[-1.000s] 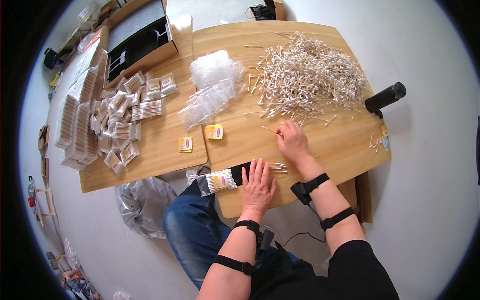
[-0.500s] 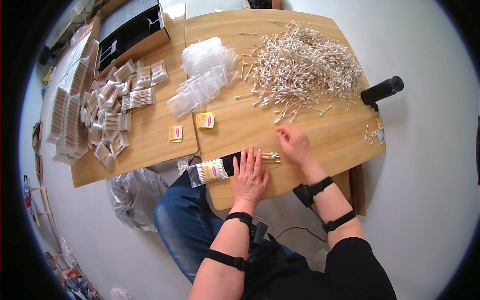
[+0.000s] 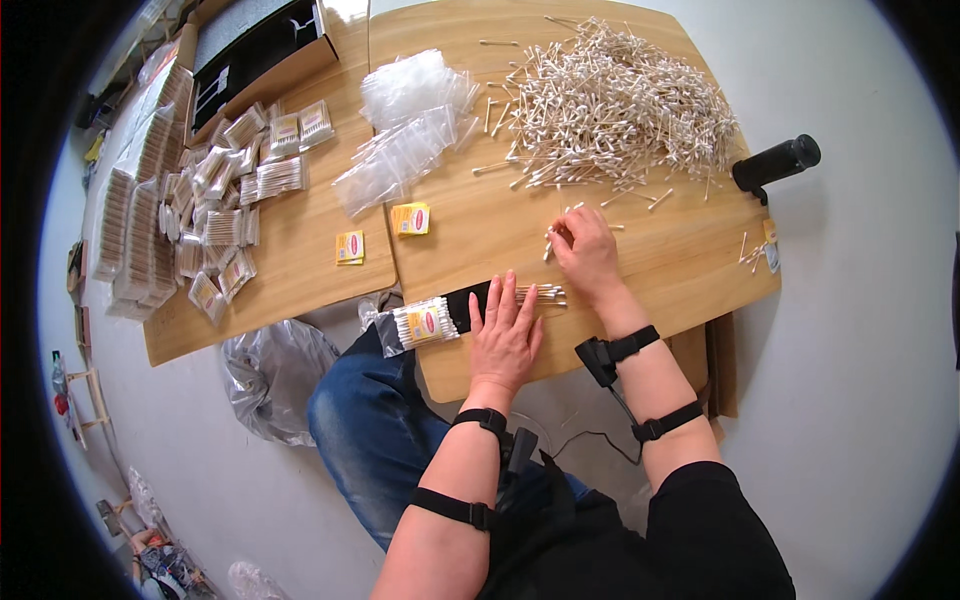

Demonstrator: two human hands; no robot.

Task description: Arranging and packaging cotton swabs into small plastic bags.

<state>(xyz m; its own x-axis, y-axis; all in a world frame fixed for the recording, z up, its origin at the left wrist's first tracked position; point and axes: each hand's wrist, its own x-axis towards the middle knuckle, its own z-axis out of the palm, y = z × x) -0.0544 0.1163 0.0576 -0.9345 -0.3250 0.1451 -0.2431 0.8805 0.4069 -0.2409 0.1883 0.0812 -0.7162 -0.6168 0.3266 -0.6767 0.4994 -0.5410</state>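
My left hand lies flat with spread fingers over a row of cotton swabs and a black flat piece near the table's front edge. Left of it, a clear bag of cotton swabs with a yellow card overhangs the edge. My right hand is closed, its fingertips pinching a few cotton swabs just above the wood. The large heap of loose cotton swabs spreads beyond it.
Empty clear bags and small yellow cards lie left of the heap. Filled swab packs pile up at left beside an open cardboard box. A black cylinder sticks out at the right edge.
My right hand has moved slightly up toward the heap and now has cotton swabs between its fingers. My left hand stays on the row. The whole view has shifted a little.
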